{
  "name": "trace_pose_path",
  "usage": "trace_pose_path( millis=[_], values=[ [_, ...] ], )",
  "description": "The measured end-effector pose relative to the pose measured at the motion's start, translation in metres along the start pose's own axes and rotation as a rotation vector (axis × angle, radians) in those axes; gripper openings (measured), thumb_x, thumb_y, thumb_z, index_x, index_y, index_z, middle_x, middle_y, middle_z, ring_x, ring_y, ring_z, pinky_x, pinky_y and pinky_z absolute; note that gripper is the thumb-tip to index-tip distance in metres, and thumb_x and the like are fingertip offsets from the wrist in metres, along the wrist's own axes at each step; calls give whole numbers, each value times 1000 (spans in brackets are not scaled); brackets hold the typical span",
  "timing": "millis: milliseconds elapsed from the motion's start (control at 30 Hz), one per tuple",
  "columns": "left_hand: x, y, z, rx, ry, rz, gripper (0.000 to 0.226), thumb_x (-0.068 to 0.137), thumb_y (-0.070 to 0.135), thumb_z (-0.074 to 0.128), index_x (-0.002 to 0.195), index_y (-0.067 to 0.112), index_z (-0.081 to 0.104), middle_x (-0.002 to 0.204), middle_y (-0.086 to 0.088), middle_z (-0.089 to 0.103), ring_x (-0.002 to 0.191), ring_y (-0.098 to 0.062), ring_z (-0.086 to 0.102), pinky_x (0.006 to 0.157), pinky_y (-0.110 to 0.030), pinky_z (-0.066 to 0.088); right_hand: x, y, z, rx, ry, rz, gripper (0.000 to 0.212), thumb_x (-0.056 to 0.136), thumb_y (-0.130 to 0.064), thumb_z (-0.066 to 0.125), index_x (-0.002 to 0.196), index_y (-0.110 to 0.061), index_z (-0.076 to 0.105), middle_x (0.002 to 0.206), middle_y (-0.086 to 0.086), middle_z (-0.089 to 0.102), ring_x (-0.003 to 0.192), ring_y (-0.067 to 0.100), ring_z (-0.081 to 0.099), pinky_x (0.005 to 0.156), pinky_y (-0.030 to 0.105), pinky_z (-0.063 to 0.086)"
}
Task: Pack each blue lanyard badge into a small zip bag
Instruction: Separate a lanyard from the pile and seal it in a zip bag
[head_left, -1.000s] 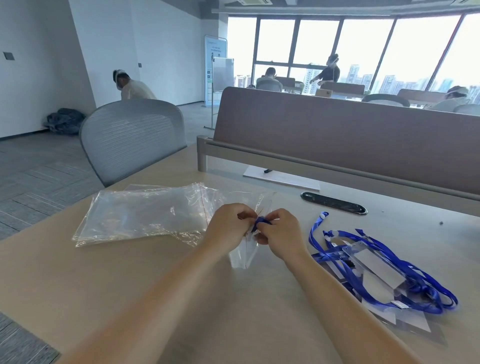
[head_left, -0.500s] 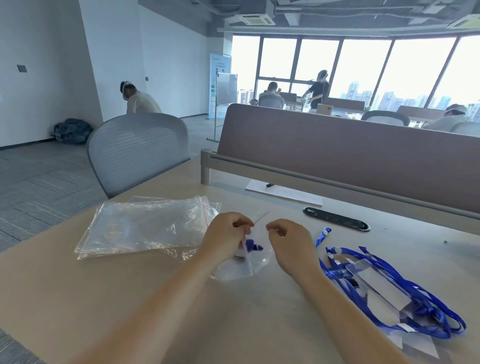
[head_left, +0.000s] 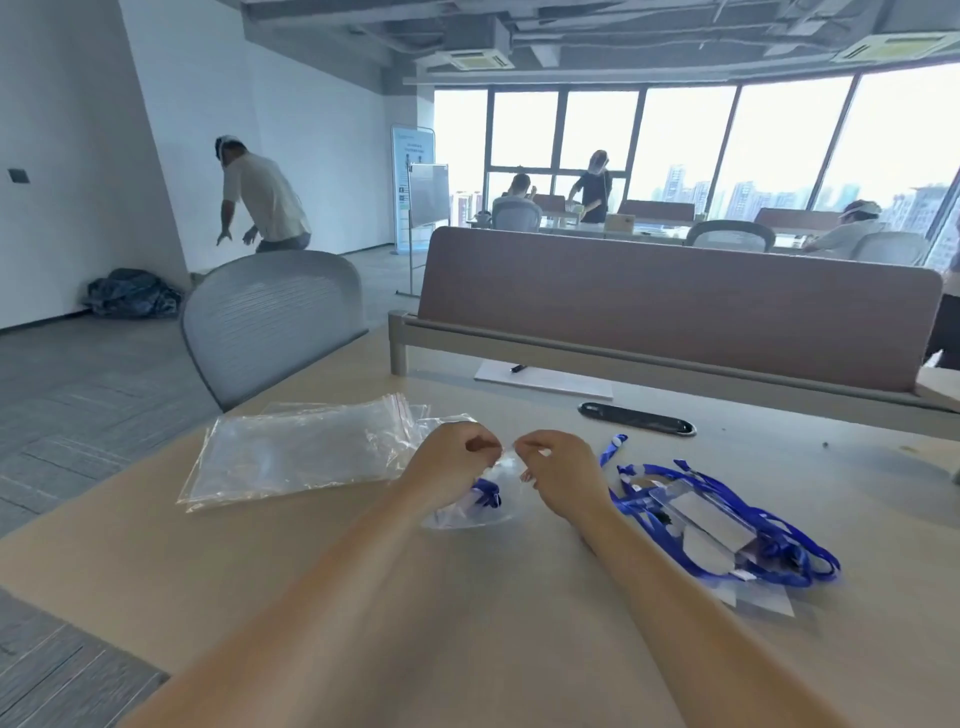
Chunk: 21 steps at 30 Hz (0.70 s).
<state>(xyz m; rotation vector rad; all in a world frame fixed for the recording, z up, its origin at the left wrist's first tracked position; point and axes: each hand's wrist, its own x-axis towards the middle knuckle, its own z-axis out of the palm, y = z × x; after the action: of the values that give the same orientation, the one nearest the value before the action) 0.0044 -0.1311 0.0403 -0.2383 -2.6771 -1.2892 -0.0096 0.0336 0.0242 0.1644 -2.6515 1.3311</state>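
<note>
The left hand and the right hand each pinch the top edge of a small zip bag with curled fingers, near the middle of the table. A blue lanyard badge sits inside that bag. More blue lanyard badges lie tangled just right of the right hand; a stack of spare zip bags lies to the left.

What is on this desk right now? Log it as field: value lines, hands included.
left hand: pinches the top edge of the small zip bag
right hand: pinches the same edge, close beside the left
small zip bag: blue lanyard badge inside, bottom resting on the desk
spare bags: flat stack left of the hands
unpacked badges: tangled pile right of the hands
</note>
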Motion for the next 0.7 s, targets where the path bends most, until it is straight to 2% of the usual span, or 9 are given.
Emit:
trace_pose_path(
  millis=[33, 100, 233, 300, 367, 433, 467, 600, 700],
  values=[
    [-3, 0, 1, 21, -4, -15, 6, 88, 22, 65, 92, 21, 70, 84, 10, 66, 80, -13, 62, 69, -21, 44, -4, -2, 0, 9, 4, 14, 17, 95, -27, 57, 96, -25, 74, 88, -8, 74, 66, 11, 70, 79, 35, 58],
    [-13, 0, 2, 86, -16, -70, 21, 83, 30, 71, 101, 23, 64, 93, 10, 66, 85, -12, 61, 70, -22, 44, -12, -5, -3, 18, 24, 33, 17, 95, -26, 58, 94, -23, 74, 83, -5, 74, 68, 14, 70, 78, 36, 58],
    [-35, -8, -2, 178, -75, -127, 40, 78, 35, 74, 109, 22, 52, 102, 4, 62, 88, -16, 60, 71, -27, 47, -23, -5, -13, -36, 60, 57, 21, 96, -21, 54, 90, -17, 74, 77, 1, 73, 66, 13, 66, 67, 26, 51],
    [-45, -11, -5, 206, -98, -116, 36, 79, 33, 72, 103, 20, 49, 98, 2, 60, 84, -17, 57, 67, -27, 43, -29, -5, -17, -62, 74, 55, 23, 96, -24, 52, 87, -19, 74, 75, -1, 73, 67, 13, 68, 65, 25, 50],
    [-51, -10, -8, 300, -96, -109, 20, 83, 28, 65, 89, 21, 48, 86, 3, 55, 76, -17, 52, 63, -28, 38, -31, -5, -19, -96, 84, 53, 26, 95, -24, 51, 84, -16, 72, 75, 4, 72, 63, 17, 66, 62, 28, 52],
    [-57, -4, -12, 375, -65, -129, 6, 89, 17, 55, 84, 17, 51, 84, 2, 54, 78, -19, 50, 65, -29, 38, -33, -6, -22, -154, 84, 47, 27, 93, -24, 49, 83, -13, 71, 76, 8, 72, 61, 19, 63, 62, 30, 52],
    [-58, -2, -13, 376, -28, -135, 7, 91, 12, 50, 86, 15, 54, 87, -1, 57, 81, -21, 52, 69, -30, 40, -33, -6, -24, -176, 84, 44, 27, 91, -25, 48, 83, -12, 71, 76, 8, 72, 62, 20, 64, 62, 31, 53],
    [-53, -6, -23, 104, 174, -138, 14, 95, 15, 51, 88, 9, 62, 92, -7, 67, 80, -28, 69, 75, -40, 52, -32, -12, -36, -196, 44, 9, 30, 90, -31, 49, 83, -7, 66, 80, 11, 70, 79, 28, 70, 59, 33, 51],
    [-47, -3, -31, 23, 217, -86, 13, 94, 25, 58, 87, 16, 63, 85, -1, 69, 81, -23, 67, 75, -38, 50, -29, -17, -51, -256, 15, -63, 44, 93, -50, 51, 87, -10, 68, 81, 7, 72, 80, 25, 68, 73, 37, 54]
  ],
)
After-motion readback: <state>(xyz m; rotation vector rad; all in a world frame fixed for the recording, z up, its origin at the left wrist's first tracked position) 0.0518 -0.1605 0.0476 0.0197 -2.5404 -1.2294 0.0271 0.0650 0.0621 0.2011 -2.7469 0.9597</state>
